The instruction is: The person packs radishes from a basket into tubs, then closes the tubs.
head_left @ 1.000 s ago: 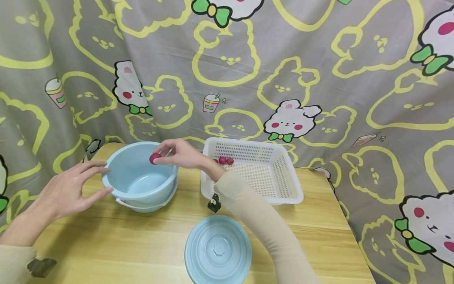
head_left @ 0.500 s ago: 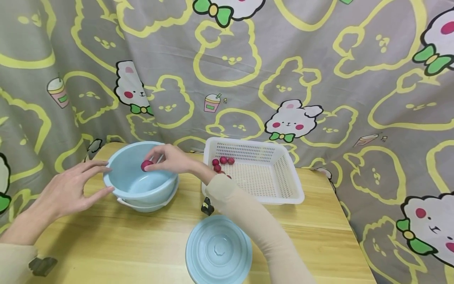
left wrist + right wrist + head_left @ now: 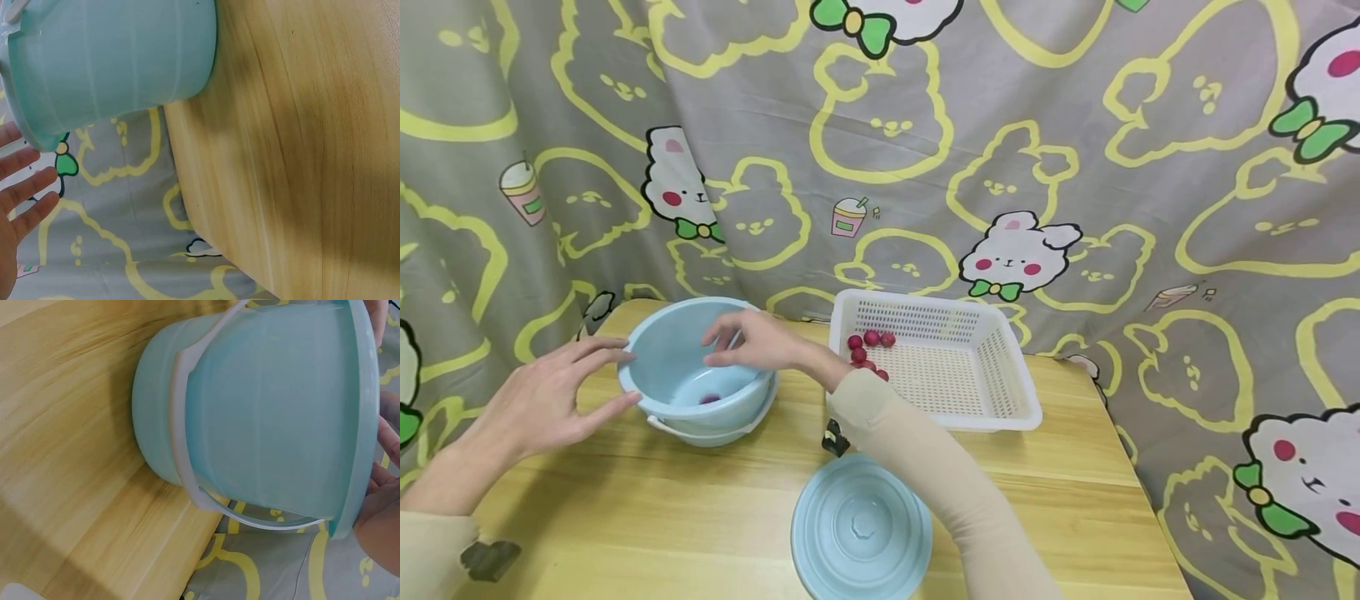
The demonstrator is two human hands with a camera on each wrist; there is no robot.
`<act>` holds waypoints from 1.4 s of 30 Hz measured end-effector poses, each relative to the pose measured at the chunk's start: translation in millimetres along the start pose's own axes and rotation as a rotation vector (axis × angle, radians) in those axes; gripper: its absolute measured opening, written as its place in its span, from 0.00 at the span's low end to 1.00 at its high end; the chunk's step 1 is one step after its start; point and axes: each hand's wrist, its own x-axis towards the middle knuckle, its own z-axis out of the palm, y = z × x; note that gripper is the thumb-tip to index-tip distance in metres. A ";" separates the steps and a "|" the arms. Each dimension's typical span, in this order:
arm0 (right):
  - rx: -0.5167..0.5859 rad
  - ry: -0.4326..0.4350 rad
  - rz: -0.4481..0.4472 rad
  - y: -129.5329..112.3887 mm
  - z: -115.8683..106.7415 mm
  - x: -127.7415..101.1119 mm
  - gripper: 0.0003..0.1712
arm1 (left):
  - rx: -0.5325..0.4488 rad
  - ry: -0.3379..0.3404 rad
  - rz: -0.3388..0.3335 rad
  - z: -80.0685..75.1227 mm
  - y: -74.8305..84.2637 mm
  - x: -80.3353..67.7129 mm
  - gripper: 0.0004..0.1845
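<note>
A light blue bucket point(image 3: 662, 367) stands at the back left of the wooden table, and its side fills the wrist views point(image 3: 112, 56) point(image 3: 269, 425). One red round fruit point(image 3: 709, 399) lies at its bottom. My right hand point(image 3: 737, 340) hovers over the bucket's rim with loose fingers and holds nothing. My left hand point(image 3: 561, 392) stands open at the bucket's left side, fingertips at its wall; the left wrist view shows its straight fingers point(image 3: 25, 187). Several more red fruits point(image 3: 868, 346) lie in the white basket point(image 3: 1000, 392).
A round light blue lid point(image 3: 861, 527) lies on the table near the front edge, by my right forearm. A small dark clip-like object point(image 3: 832, 440) sits between lid and basket. A patterned curtain hangs close behind the table point(image 3: 625, 517).
My right hand carried a red fruit down into the bucket and let it go; the fruit now lies at the bottom. My left hand has stayed put.
</note>
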 end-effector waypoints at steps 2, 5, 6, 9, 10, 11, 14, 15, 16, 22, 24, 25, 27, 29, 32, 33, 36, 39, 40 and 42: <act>0.014 0.007 -0.004 -0.5 -0.5 -1.2 0.16 | 0.002 0.000 0.001 0.1 -0.4 0.1 0.30; 0.037 0.019 -0.015 -0.4 -1.2 -2.8 0.15 | 0.002 0.003 0.004 0.5 -1.2 0.2 0.30; 0.043 0.025 -0.023 -0.4 -1.6 -3.2 0.15 | 0.002 0.005 0.007 0.7 -1.4 0.3 0.30; 0.043 0.042 -0.040 -0.3 -3.5 -4.6 0.14 | 0.002 0.013 0.013 1.1 -2.1 0.2 0.31; 0.045 0.049 -0.046 -0.5 -4.4 -5.2 0.14 | 0.002 0.015 0.013 1.2 -2.2 0.1 0.31; 0.045 0.054 -0.048 -0.9 -5.6 -6.2 0.14 | 0.002 0.017 0.014 1.2 -2.4 0.0 0.31; 0.040 0.071 -0.051 -2.9 -9.8 -10.4 0.14 | 0.003 0.019 0.016 0.8 -2.1 0.3 0.31; 0.040 0.077 -0.050 -3.5 -11.2 -12.1 0.15 | 0.004 0.019 0.017 0.6 -1.9 0.4 0.31; 0.042 0.085 -0.053 -4.1 -12.5 -14.0 0.15 | 0.006 0.019 0.018 0.4 -1.7 0.6 0.31; 0.072 0.116 -0.052 -5.5 -21.9 -28.4 0.17 | 0.006 0.010 0.013 -0.7 -0.4 0.6 0.31; 0.087 0.121 -0.040 -4.7 -25.8 -34.2 0.17 | 0.004 0.008 0.013 -0.7 -0.1 0.4 0.31; 0.095 0.126 -0.038 -4.3 -27.9 -37.1 0.17 | 0.004 0.007 0.012 -0.7 0.1 0.4 0.31; 0.108 0.137 -0.028 -3.1 -32.0 -43.0 0.18 | 0.004 0.006 0.012 -0.6 0.3 0.2 0.31; 0.123 0.147 -0.015 -1.0 -36.0 -48.4 0.18 | 0.004 0.005 0.011 -0.5 0.4 0.0 0.31; 0.139 0.173 0.001 2.7 -41.8 -56.5 0.18 | 0.005 0.007 0.011 -0.6 0.4 -0.4 0.31; 0.149 0.182 0.003 3.9 -43.7 -59.2 0.19 | 0.006 0.009 0.012 -0.6 0.3 -0.5 0.31; 0.171 0.209 0.006 8.2 -49.7 -67.8 0.18 | 0.008 0.013 0.017 -0.2 -0.2 -0.6 0.31; 0.174 0.228 0.005 13.8 -56.0 -76.6 0.17 | 0.010 0.013 0.018 0.0 -0.5 -0.4 0.31; 0.168 0.235 0.004 15.9 -58.4 -79.7 0.16 | 0.011 0.012 0.018 0.0 -0.5 -0.1 0.31; 0.159 0.247 0.014 20.4 -63.4 -85.7 0.16 | 0.012 0.009 0.016 -0.1 -0.4 0.4 0.31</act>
